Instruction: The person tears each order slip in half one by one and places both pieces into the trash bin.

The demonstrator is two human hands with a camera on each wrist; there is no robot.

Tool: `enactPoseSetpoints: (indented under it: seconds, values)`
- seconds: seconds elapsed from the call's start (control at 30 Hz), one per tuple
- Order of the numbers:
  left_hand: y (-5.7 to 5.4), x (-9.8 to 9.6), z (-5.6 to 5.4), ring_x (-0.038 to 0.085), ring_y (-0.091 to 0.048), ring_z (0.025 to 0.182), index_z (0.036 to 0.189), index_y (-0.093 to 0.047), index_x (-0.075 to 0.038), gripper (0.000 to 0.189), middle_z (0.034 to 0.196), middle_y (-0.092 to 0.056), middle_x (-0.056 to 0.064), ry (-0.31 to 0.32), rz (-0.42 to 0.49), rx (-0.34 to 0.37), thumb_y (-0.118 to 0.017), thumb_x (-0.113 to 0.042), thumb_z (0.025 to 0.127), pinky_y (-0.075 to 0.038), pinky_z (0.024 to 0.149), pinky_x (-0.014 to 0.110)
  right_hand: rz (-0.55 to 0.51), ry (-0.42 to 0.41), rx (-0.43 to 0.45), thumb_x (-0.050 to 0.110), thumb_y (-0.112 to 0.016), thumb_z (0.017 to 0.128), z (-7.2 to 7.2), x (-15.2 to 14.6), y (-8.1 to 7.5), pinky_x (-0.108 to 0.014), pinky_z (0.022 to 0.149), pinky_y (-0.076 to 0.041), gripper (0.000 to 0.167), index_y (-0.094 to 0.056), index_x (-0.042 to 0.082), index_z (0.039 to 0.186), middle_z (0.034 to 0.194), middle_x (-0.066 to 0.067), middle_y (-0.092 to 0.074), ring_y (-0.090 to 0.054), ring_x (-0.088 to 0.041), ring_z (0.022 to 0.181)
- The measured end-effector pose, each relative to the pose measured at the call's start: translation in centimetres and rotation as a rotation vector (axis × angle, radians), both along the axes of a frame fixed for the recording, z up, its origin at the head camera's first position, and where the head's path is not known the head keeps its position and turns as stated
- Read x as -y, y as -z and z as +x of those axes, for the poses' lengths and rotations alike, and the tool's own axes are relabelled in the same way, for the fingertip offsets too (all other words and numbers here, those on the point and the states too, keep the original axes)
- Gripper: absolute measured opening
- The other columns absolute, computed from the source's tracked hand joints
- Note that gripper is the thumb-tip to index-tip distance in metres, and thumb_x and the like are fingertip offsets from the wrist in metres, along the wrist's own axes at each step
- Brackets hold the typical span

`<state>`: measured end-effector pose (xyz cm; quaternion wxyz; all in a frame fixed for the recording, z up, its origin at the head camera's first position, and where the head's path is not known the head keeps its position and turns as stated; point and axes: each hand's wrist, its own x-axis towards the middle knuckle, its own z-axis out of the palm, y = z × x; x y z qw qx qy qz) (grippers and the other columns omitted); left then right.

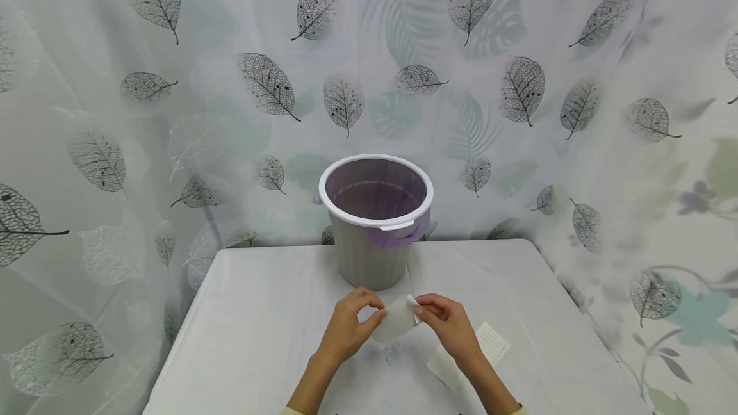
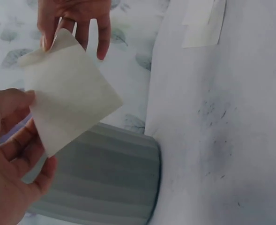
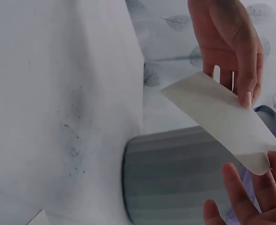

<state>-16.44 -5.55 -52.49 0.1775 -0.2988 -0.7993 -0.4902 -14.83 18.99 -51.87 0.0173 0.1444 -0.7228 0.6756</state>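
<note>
Held between both hands is a small off-white paper sheet (image 1: 394, 320), tilted and lifted over the table in front of the bin. My left hand (image 1: 346, 328) pinches one edge of it between thumb and fingers. At the opposite edge my right hand (image 1: 446, 325) pinches a corner, where a strip of the sheet curls back on itself. In the left wrist view the sheet (image 2: 72, 96) shows a plain, unprinted face. The right wrist view shows the right hand's (image 3: 264, 197) thumb and finger on the curled end, other fingers spread.
A grey bin (image 1: 369, 255) with a white rim and a purple liner (image 1: 398, 235) stands at the table's back. Beneath my right forearm lie a sheet with a printed pattern (image 1: 492, 343) and a pale piece (image 1: 444, 367). Dark specks mark the white tabletop (image 1: 259, 325). A leaf-print curtain (image 1: 230, 146) hangs behind.
</note>
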Motion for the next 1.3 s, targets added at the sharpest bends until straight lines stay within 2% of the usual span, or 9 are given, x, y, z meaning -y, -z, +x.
enactPoseSetpoints:
  seconds: [0.13, 0.23, 0.37, 0.47, 0.63, 0.73, 0.9, 1.07, 1.3]
  values:
    - [-0.4, 0.0, 0.0, 0.007, -0.067, 0.083, 0.094, -0.072, -0.013, 0.007, 0.091, -0.071, -0.009, 0.006, 0.003, -0.010, -0.075, -0.007, 0.096, -0.057, 0.074, 0.031, 0.005, -0.025, 0.000, 0.006, -0.069, 0.100, -0.1, 0.1, -0.5, -0.031, 0.086, -0.057, 0.023, -0.069, -0.007, 0.119, 0.107, -0.021, -0.074, -0.072, -0.023, 0.097]
    - [-0.8, 0.1, 0.0, 0.006, -0.066, 0.080, 0.094, -0.072, -0.011, 0.009, 0.089, -0.072, -0.007, 0.005, -0.022, -0.030, -0.076, -0.003, 0.095, -0.058, 0.071, 0.033, 0.070, -0.038, -0.043, 0.009, -0.070, 0.100, -0.2, 0.3, -1.0, -0.033, 0.086, -0.057, 0.026, -0.069, -0.001, 0.124, 0.112, -0.015, -0.074, -0.071, -0.027, 0.101]
    - [-1.8, 0.3, 0.0, 0.006, -0.065, 0.078, 0.092, -0.073, -0.010, 0.011, 0.087, -0.071, -0.005, 0.002, -0.069, -0.098, -0.078, 0.000, 0.091, -0.058, 0.069, 0.035, 0.206, -0.023, -0.210, 0.013, -0.074, 0.098, -0.6, 0.5, -1.6, -0.041, 0.091, -0.056, 0.032, -0.069, 0.013, 0.130, 0.119, -0.004, -0.073, -0.070, -0.025, 0.107]
    - [-2.6, 0.5, 0.0, 0.006, -0.064, 0.077, 0.093, -0.074, -0.010, 0.010, 0.086, -0.071, -0.005, -0.004, -0.107, -0.156, -0.080, -0.001, 0.090, -0.057, 0.069, 0.031, 0.283, 0.011, -0.344, 0.014, -0.078, 0.096, -1.1, 0.8, -2.0, -0.046, 0.092, -0.056, 0.035, -0.070, 0.020, 0.129, 0.116, 0.003, -0.074, -0.071, -0.020, 0.105]
    - [-3.7, 0.5, -0.3, 0.006, -0.064, 0.078, 0.094, -0.077, -0.011, 0.009, 0.090, -0.072, -0.006, -0.002, -0.166, -0.210, -0.082, -0.004, 0.090, -0.055, 0.070, 0.026, 0.350, 0.025, -0.512, 0.009, -0.082, 0.091, -2.1, 1.3, -3.5, -0.040, 0.085, -0.057, 0.033, -0.075, 0.018, 0.121, 0.104, 0.008, -0.074, -0.071, -0.016, 0.094]
    - [-4.5, 0.6, -0.5, 0.006, -0.064, 0.078, 0.095, -0.078, -0.010, 0.008, 0.090, -0.072, -0.007, 0.002, -0.189, -0.240, -0.082, -0.005, 0.090, -0.054, 0.072, 0.028, 0.377, 0.004, -0.585, 0.005, -0.083, 0.089, -2.6, 1.6, -4.5, -0.034, 0.080, -0.056, 0.027, -0.078, 0.016, 0.113, 0.100, 0.006, -0.074, -0.070, -0.014, 0.090]
    - [-5.9, 0.5, -0.9, 0.007, -0.063, 0.077, 0.095, -0.078, -0.012, 0.008, 0.086, -0.070, -0.007, -0.018, -0.250, -0.316, -0.083, -0.008, 0.089, -0.052, 0.070, 0.033, 0.419, -0.038, -0.698, 0.002, -0.081, 0.089, -3.4, 1.9, -5.7, -0.031, 0.076, -0.057, 0.018, -0.079, 0.013, 0.104, 0.097, 0.002, -0.073, -0.069, -0.013, 0.086]
    - [-7.1, 0.6, -1.1, 0.011, -0.066, 0.078, 0.095, -0.079, -0.012, 0.010, 0.087, -0.071, -0.005, -0.025, -0.276, -0.373, -0.085, -0.008, 0.088, -0.052, 0.070, 0.035, 0.460, -0.055, -0.756, 0.003, -0.080, 0.090, -3.7, 2.3, -6.7, -0.030, 0.074, -0.057, 0.014, -0.079, 0.014, 0.099, 0.093, 0.008, -0.072, -0.068, -0.011, 0.086]
    - [-7.6, 0.5, -1.3, 0.012, -0.066, 0.080, 0.095, -0.079, -0.012, 0.010, 0.088, -0.071, -0.005, -0.029, -0.284, -0.382, -0.085, -0.010, 0.088, -0.051, 0.071, 0.035, 0.498, -0.070, -0.765, 0.002, -0.080, 0.090, -3.6, 2.5, -7.5, -0.034, 0.072, -0.056, 0.014, -0.078, 0.014, 0.096, 0.091, 0.011, -0.070, -0.065, -0.009, 0.086]
